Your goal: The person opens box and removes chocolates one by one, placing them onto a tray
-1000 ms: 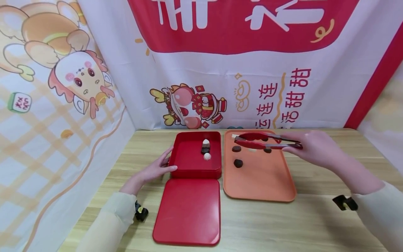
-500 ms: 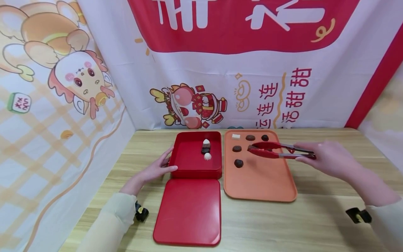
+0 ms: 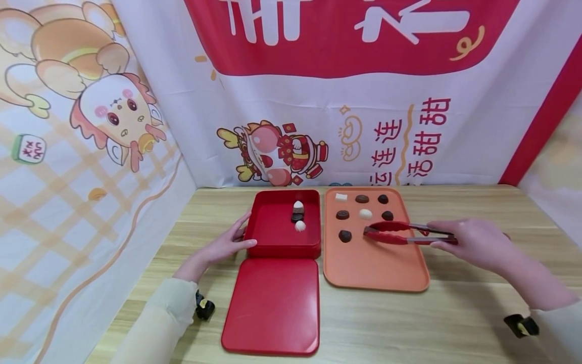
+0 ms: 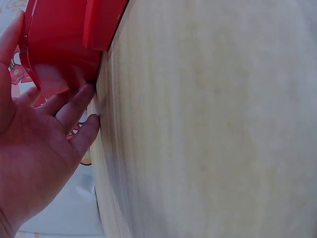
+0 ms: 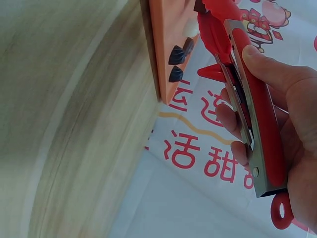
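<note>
Soft glare marks the red lid point(image 3: 271, 307); wrist views look dimmer.

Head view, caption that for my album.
Left hand touches a red box; right hand holds red tongs over an orange tray.

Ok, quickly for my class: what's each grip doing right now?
Left grip: open, touching the glossy red rectangular box.
Right grip: closed around the long red-and-silver metal tongs.

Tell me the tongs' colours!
The tongs are mostly red and silver, clearest in the right wrist view.
</note>
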`<state>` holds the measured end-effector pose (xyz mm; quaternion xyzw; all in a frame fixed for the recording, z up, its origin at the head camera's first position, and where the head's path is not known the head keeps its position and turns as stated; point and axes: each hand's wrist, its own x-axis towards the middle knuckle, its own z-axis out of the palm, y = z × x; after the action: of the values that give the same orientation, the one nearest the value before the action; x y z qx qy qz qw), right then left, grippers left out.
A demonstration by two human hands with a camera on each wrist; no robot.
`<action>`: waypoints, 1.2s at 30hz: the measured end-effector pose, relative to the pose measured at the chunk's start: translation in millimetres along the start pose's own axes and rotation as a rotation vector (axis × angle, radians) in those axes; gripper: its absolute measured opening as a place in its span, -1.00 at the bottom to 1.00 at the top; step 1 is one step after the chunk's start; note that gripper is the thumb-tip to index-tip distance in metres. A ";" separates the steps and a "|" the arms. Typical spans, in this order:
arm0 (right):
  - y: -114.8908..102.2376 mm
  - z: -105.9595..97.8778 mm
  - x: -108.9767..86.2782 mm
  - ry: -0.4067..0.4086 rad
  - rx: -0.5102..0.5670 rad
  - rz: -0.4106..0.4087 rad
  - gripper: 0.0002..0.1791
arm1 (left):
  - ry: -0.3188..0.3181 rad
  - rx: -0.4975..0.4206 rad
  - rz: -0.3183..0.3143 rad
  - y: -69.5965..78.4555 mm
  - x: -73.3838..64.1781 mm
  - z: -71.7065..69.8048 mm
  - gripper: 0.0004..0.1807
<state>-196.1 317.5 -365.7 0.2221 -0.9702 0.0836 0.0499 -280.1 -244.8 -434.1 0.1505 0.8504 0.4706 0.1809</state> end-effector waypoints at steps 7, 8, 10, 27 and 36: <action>0.5 3.6 1.9 -0.024 0.003 0.000 -0.50 | 0.001 0.018 -0.005 0.2 0.8 -1.2 -0.02; 0.7 4.0 2.4 -0.028 0.003 0.003 -0.50 | -0.001 0.020 0.000 0.4 1.2 -1.5 -0.02; 0.6 4.5 3.6 -0.030 0.006 0.006 -0.50 | 0.003 0.020 0.007 1.1 1.7 -2.2 -0.01; 0.1 6.9 1.8 -0.067 0.018 0.028 -0.44 | -0.005 0.009 -0.001 0.2 1.4 -0.1 -0.02; -3.7 -1.0 6.7 -0.016 0.050 0.020 -0.43 | -0.011 -0.014 -0.010 5.5 -1.3 0.5 -0.04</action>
<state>-200.4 311.6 -363.4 0.2143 -0.9703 0.1066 0.0359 -278.3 -242.2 -429.4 0.1473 0.8470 0.4746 0.1888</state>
